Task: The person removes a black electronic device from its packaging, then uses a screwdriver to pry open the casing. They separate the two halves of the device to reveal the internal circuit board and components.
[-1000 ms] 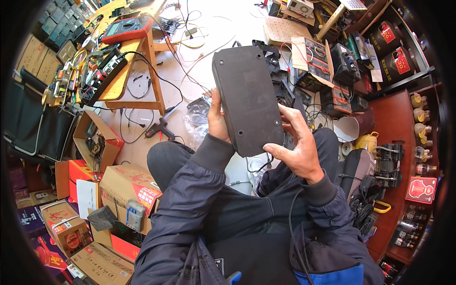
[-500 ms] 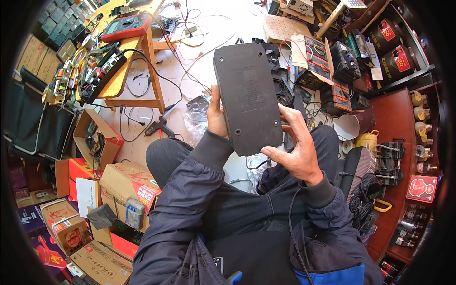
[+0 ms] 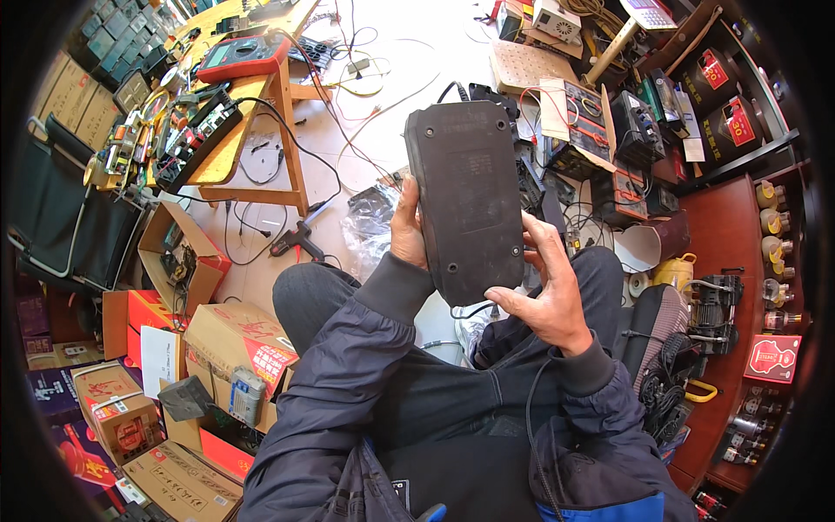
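Both hands hold a black rectangular electronics casing (image 3: pixel 470 196) between them, its flat side with corner screws facing up. The left hand (image 3: pixel 407 228) clasps the left edge, thumb along the side, its other fingers hidden underneath; the right hand (image 3: pixel 550 291) is spread around the lower right corner. The casing blocks the view of the floor behind it, and a black cable (image 3: pixel 452 90) shows beyond its far end. Just left of the left hand lies a clear plastic bag (image 3: pixel 361 230), then a black pistol-shaped tool (image 3: pixel 296 244). Farther out past that hand, a red multimeter (image 3: pixel 242 59) sits on a wooden bench (image 3: pixel 228 130). Nearer the body, cardboard boxes (image 3: pixel 230 335) crowd the left forearm. Right of the right hand stands a reddish-brown cabinet (image 3: pixel 718 226).
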Available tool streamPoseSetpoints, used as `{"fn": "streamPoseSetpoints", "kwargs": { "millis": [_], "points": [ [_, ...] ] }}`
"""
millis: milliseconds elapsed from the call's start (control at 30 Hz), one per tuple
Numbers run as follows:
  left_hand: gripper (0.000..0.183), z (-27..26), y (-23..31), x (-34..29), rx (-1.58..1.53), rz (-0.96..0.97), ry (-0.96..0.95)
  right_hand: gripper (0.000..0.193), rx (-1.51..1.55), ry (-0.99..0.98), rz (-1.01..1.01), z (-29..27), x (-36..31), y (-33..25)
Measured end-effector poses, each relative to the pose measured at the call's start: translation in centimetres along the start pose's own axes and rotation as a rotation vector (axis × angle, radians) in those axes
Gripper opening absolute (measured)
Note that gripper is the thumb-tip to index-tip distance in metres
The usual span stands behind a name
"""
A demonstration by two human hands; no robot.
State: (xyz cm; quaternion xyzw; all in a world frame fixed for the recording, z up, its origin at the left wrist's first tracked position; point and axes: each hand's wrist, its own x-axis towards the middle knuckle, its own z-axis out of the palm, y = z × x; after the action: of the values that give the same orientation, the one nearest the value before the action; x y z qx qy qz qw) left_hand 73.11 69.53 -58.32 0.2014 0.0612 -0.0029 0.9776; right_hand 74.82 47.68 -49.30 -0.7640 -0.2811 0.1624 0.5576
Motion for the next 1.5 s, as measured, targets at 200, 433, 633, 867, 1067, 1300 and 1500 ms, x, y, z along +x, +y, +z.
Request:
{"fn": "streamPoseSetpoints", "kwargs": {
  "millis": [200, 433, 633, 867, 1067, 1300, 1500],
  "points": [
    [0.083, 0.6, -0.5, -0.1, -0.108, -0.033, -0.004, 0.108, 0.020, -0.032, 0.097, -0.2, 0.4, -0.2],
    [0.077, 0.9, -1.3, 0.0, 0.013, -0.073, -0.012, 0.130, 0.179, 0.000, 0.147, 1.3, 1.0, -0.3],
    [0.077, 0.9, -1.4, 0.3, 0.034, -0.094, -0.060, 0.123, 0.122, 0.059, 0.166, 2.0, 1.7, 0.0],
    [0.075, 2.2, -1.2, 0.0, -0.030, -0.091, -0.048, 0.115, 0.138, 0.045, 0.139, 1.8, 1.6, -0.1],
    [0.067, 1.9, -1.3, 0.2, -0.085, -0.094, -0.062, 0.118, 0.118, 0.078, 0.153, 1.9, 1.4, 0.7],
    [0.067, 2.3, -1.3, 0.2, -0.057, -0.069, -0.081, 0.125, 0.163, 0.052, 0.220, 1.7, 1.5, 0.7],
    [0.075, 2.7, -0.7, 0.0, -0.045, -0.079, -0.044, 0.118, 0.142, 0.039, 0.126, 1.3, 1.6, -0.1]
  ]
}}
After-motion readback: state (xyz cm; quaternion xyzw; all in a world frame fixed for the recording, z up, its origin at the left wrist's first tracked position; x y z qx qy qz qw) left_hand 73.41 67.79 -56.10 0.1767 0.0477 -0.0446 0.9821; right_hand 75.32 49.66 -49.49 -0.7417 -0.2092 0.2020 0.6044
